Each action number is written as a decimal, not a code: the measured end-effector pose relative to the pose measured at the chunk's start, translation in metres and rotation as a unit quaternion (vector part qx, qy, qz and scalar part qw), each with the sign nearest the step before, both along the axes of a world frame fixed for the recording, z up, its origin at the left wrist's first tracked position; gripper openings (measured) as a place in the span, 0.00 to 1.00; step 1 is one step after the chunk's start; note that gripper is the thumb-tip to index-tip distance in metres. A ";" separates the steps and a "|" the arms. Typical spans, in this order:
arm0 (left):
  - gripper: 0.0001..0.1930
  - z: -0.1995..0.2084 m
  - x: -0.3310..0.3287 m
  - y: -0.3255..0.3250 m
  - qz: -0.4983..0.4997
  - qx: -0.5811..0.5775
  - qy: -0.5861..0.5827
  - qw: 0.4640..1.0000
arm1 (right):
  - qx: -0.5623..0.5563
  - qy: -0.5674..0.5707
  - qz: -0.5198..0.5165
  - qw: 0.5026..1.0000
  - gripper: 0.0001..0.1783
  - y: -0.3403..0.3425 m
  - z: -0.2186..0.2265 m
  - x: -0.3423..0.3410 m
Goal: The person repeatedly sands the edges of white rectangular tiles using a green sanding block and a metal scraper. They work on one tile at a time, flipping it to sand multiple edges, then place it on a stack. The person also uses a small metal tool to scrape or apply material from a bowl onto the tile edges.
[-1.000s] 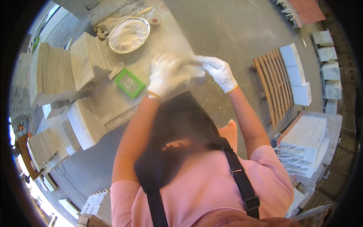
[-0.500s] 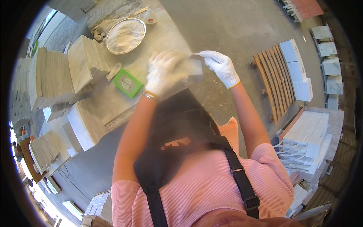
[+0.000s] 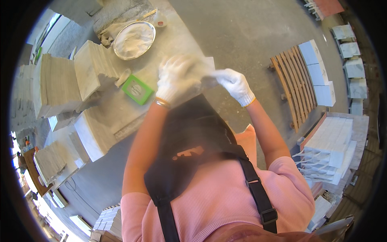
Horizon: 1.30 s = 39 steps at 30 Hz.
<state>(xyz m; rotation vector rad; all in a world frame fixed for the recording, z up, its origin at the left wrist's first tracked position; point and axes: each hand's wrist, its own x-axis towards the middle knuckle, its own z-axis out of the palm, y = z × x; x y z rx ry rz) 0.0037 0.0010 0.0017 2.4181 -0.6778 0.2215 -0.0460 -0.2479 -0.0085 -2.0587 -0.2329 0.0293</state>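
Note:
My left hand (image 3: 171, 80), in a white knitted glove, is over the table edge, its fingers smeared by motion. A small pale tile (image 3: 209, 62) shows past those fingers, partly hidden beneath them. My right hand (image 3: 237, 85), gloved the same way, meets the tile's right side beyond the table edge. Its fingers are pressed together, and their tips are blurred; what they pinch I cannot make out. Close to my left hand, a green box (image 3: 137, 89) with a round label lies on the stone-topped table (image 3: 177, 34).
A round metal-rimmed tray (image 3: 153, 41) of white powder sits at the table's far side, with a white bottle (image 3: 160, 19) beside it. Stacked stone tiles (image 3: 58, 86) line the left. To the right, a slatted wooden pallet (image 3: 292, 86) holds white boxes (image 3: 316, 74) on the floor.
My right hand has come down a little, its fingertips dropping toward the tile. The tile's visible corner sits slightly higher past my left hand, which stays nearly in place and blurred.

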 end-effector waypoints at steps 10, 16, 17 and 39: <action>0.32 -0.003 0.002 0.001 -0.011 -0.009 -0.019 1.000 | 0.191 0.169 -0.172 0.951 0.19 -0.033 0.019 -0.022; 0.29 -0.007 0.002 -0.002 -0.003 -0.007 -0.046 0.999 | 0.189 0.120 -0.172 0.959 0.19 -0.017 0.038 0.005; 0.26 -0.008 0.002 -0.003 -0.012 -0.040 -0.086 0.995 | 0.173 0.120 -0.177 0.961 0.19 -0.012 0.044 0.011; 0.34 -0.029 -0.008 -0.005 0.067 -0.156 0.042 0.985 | -0.324 -0.351 0.097 0.873 0.19 0.213 0.080 0.111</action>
